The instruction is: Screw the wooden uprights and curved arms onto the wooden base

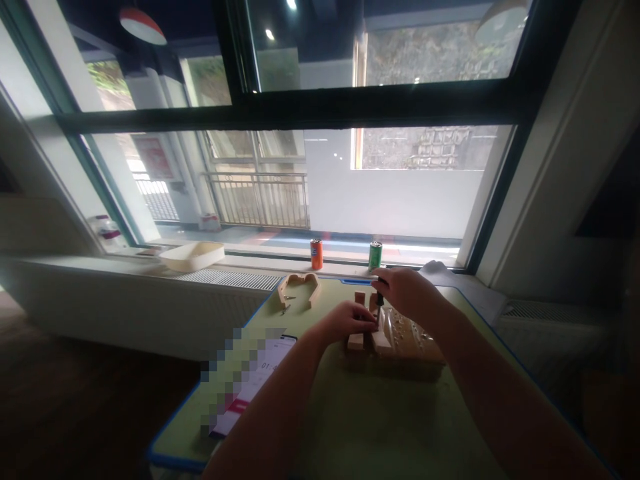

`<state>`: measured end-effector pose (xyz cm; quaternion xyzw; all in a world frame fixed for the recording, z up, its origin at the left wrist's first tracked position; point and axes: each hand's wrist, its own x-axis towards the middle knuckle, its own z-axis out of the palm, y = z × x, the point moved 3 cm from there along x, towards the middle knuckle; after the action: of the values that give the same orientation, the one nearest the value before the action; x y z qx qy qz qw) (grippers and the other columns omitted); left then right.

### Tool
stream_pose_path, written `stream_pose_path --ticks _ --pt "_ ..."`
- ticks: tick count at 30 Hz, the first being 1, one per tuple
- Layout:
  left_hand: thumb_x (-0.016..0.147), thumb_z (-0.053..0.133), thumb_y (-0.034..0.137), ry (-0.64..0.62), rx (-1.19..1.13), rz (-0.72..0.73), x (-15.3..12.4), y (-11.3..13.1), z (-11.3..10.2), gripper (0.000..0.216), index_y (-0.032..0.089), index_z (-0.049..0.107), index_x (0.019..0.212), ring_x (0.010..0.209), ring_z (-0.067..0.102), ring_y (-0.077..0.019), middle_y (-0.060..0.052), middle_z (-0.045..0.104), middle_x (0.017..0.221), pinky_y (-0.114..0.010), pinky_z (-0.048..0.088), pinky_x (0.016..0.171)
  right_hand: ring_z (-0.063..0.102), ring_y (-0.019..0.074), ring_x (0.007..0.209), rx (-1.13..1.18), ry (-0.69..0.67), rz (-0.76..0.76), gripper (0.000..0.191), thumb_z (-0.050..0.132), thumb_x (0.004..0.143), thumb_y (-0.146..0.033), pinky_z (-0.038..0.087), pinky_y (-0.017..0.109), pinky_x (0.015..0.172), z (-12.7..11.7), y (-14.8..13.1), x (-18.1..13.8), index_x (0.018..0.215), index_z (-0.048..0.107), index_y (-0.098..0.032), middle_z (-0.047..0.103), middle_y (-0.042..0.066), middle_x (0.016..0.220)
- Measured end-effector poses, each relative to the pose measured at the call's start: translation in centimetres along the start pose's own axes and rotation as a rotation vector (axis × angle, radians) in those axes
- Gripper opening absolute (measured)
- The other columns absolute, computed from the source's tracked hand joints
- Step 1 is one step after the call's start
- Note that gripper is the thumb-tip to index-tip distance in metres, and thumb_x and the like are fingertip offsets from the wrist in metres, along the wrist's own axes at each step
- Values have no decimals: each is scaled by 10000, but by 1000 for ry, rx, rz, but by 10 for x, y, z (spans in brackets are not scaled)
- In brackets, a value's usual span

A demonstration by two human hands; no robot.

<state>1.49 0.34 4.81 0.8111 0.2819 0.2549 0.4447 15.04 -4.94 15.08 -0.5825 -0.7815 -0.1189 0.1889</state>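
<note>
My right hand (397, 287) is closed around the dark handle of a screwdriver (380, 299), which points straight down. My left hand (350, 319) is closed near the screwdriver's tip, its fingers pinched; what they hold is too small to make out. Small pale wooden blocks (356, 342) lie around and under the left fingers, and another wooden block (381, 343) lies just below the tip. Touching these on the right is a brown tray-like board (415, 347) with small shiny parts, partly hidden by my right forearm.
On the green table (350, 413) lie a curved wooden frame (315, 287), small metal pieces (286, 309) and a phone (265, 373). Along the windowsill stand an orange can (317, 255), a green can (375, 255) and a cream-coloured basin (193, 257). Grey cloth (450, 277) lies behind the table's right corner.
</note>
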Motion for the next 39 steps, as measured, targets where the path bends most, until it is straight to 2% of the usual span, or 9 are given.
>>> stream_pose_path --ticks 5,10,13,17,21,24,28,36,39 --pt "660 647 411 -9 4 18 1 -2 -1 371 127 682 894 782 598 -173 -73 669 837 -276 469 712 578 147 628 -23 -40 -28 399 276 904 -352 359 244 555 -7 4 -1 893 638 -185 647 67 719" --pt "638 666 409 -10 -37 -6 1 -3 0 382 129 681 899 796 598 -170 -72 667 865 -283 469 742 541 160 554 -188 25 44 541 328 806 -603 302 260 504 -14 8 -1 662 644 -188 608 58 601" --pt "640 664 413 10 -24 -10 0 -2 0 379 124 683 884 790 593 -171 -70 666 845 -280 468 732 559 158 581 -146 14 37 495 345 819 -572 311 256 521 -12 6 -1 723 659 -201 627 54 641" --pt "646 655 423 7 -10 3 1 -4 0 375 122 687 866 768 594 -171 -64 667 813 -273 466 711 582 145 623 1 -21 -29 394 330 870 -467 336 234 538 -8 2 -3 1037 609 -245 656 48 733" --pt "638 661 427 5 -24 -11 3 -9 0 388 124 684 880 788 600 -178 -67 670 836 -277 470 724 535 117 533 1 -35 -62 478 229 908 -402 315 233 507 -11 4 -5 793 647 -202 631 45 655" --pt "646 655 429 7 -20 -4 2 -8 -1 393 125 683 895 801 599 -180 -70 668 850 -279 474 733 511 132 506 -120 -4 7 557 277 848 -552 295 248 489 -16 7 -5 634 633 -181 600 55 585" --pt "647 659 429 3 -37 -4 0 -4 -1 404 114 679 899 782 600 -177 -76 663 841 -284 481 723 535 148 545 -168 15 100 632 276 782 -666 316 250 505 -17 4 -4 667 657 -174 609 73 621" --pt "641 673 413 -17 -169 -2 0 -7 2 411 103 670 911 808 611 -189 -93 658 865 -312 476 764 553 173 555 -148 76 67 638 244 783 -673 343 276 523 -10 -10 -5 652 644 -195 591 59 593" --pt "638 680 396 -15 -223 17 1 -8 3 406 98 672 913 832 607 -193 -101 656 887 -320 474 785 571 182 607 -91 111 66 516 335 803 -602 372 281 547 -13 -8 -8 770 661 -203 616 61 673"
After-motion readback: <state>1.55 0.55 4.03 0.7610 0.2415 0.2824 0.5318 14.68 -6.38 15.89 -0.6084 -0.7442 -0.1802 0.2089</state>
